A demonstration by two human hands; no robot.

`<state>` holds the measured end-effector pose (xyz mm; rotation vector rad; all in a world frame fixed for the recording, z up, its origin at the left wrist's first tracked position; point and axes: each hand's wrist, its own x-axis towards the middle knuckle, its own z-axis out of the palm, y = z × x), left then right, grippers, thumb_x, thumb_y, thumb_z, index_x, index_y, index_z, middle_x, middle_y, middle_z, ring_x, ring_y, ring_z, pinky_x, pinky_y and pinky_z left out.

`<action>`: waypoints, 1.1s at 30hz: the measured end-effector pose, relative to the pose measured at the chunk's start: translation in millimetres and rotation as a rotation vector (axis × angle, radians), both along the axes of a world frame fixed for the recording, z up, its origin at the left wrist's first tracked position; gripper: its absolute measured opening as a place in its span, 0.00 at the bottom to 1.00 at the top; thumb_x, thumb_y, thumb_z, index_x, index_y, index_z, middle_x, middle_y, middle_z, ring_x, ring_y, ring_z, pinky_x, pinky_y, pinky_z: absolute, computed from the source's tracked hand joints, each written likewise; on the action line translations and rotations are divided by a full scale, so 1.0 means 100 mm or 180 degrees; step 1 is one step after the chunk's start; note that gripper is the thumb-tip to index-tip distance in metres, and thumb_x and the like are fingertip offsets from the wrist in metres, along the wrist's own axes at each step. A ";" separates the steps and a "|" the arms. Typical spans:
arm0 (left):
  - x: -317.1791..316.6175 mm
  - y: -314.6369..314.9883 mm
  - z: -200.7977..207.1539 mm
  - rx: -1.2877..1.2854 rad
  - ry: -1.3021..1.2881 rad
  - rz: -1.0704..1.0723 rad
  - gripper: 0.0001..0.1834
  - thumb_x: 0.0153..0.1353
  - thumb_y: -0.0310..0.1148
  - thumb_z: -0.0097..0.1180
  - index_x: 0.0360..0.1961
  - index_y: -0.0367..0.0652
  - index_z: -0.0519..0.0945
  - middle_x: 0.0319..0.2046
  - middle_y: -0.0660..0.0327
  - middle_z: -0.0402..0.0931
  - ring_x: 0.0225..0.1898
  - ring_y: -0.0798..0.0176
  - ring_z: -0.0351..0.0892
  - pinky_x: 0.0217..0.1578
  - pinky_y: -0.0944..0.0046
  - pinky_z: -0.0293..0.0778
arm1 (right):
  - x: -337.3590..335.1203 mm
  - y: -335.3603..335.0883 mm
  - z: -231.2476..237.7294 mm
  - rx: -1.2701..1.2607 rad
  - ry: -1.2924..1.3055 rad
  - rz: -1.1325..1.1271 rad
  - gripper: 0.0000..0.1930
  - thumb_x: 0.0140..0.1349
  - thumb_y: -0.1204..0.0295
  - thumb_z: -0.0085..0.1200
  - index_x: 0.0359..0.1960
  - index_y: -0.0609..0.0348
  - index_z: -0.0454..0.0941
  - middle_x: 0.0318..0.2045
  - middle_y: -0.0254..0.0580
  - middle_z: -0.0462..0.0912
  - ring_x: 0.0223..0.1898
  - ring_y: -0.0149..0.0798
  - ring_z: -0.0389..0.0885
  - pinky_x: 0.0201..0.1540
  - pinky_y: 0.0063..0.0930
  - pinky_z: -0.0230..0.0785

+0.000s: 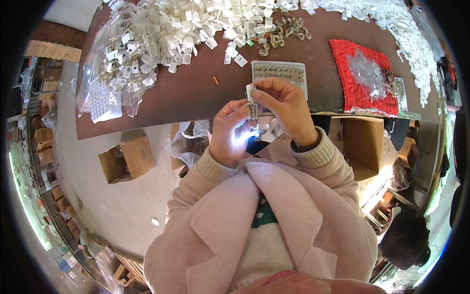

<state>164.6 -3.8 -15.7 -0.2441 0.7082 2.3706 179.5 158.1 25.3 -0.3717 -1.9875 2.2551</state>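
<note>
Pinched in my left hand (229, 130) is a small battery case (252, 110) with silvery parts inside. A bright white light (248, 134) shines just below it, beside my left fingers. My right hand (285, 104) grips a small white plastic cover (251, 92) between thumb and fingers, at the upper end of the case. Whether cover and case are joined, I cannot tell. Both hands are raised at the table's near edge. Just beyond them lies a white tray (305, 84) with rows of round, silvery, coin-like pieces.
White plastic cases (196, 22) are heaped across the brown table (191, 93). Coiled light strings (290, 32) lie beside them. A clear bag (139, 54) is at left. On the right, a red quilted cloth (340, 59) bears clear pieces (367, 68). Cardboard boxes (139, 157) stand below.
</note>
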 end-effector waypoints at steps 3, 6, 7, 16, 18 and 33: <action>0.01 -0.01 0.01 0.0175 0.0065 -0.0045 0.10 0.65 0.28 0.61 0.47 0.40 0.79 0.41 0.59 0.83 0.41 0.67 0.83 0.42 0.69 0.81 | 0.04 0.01 0.01 0.0446 -0.0078 0.0043 0.09 0.61 0.84 0.61 0.43 0.67 0.81 0.37 0.39 0.85 0.40 0.28 0.82 0.46 0.23 0.75; 0.02 0.01 0.03 0.0332 0.0139 0.0066 0.09 0.67 0.30 0.61 0.47 0.43 0.80 0.39 0.65 0.82 0.33 0.74 0.77 0.31 0.76 0.71 | 0.03 0.02 -0.01 0.0895 0.1764 0.0312 0.12 0.58 0.88 0.61 0.43 0.67 0.81 0.41 0.47 0.85 0.45 0.35 0.83 0.48 0.26 0.75; 0.03 0.04 0.04 0.0296 0.0117 0.0181 0.09 0.67 0.31 0.61 0.47 0.44 0.81 0.38 0.67 0.81 0.30 0.76 0.72 0.27 0.77 0.65 | 0.04 0.03 -0.01 0.0805 0.1671 0.0337 0.12 0.51 0.84 0.67 0.38 0.62 0.84 0.40 0.44 0.86 0.43 0.40 0.85 0.46 0.28 0.77; 0.08 0.09 0.13 0.0414 -0.0225 0.0305 0.12 0.68 0.34 0.61 0.49 0.44 0.80 0.39 0.69 0.79 0.38 0.75 0.75 0.41 0.73 0.72 | 0.01 0.00 -0.02 0.1469 0.2337 0.0405 0.14 0.48 0.88 0.63 0.38 0.62 0.83 0.41 0.46 0.84 0.46 0.45 0.83 0.48 0.34 0.76; 0.09 0.11 0.08 0.0457 -0.0158 0.0326 0.12 0.67 0.34 0.61 0.50 0.44 0.79 0.39 0.68 0.79 0.39 0.75 0.75 0.43 0.72 0.72 | 0.01 -0.02 -0.03 0.1562 0.2344 0.0362 0.14 0.49 0.88 0.62 0.38 0.62 0.83 0.41 0.46 0.83 0.46 0.46 0.84 0.48 0.34 0.77; 0.11 0.21 0.10 0.0080 0.0226 0.0009 0.12 0.70 0.34 0.56 0.50 0.42 0.76 0.43 0.60 0.81 0.40 0.69 0.80 0.43 0.69 0.78 | 0.43 0.44 -0.08 0.1969 0.1906 0.0770 0.22 0.55 0.82 0.62 0.54 0.59 0.82 0.53 0.48 0.83 0.48 0.52 0.82 0.52 0.41 0.75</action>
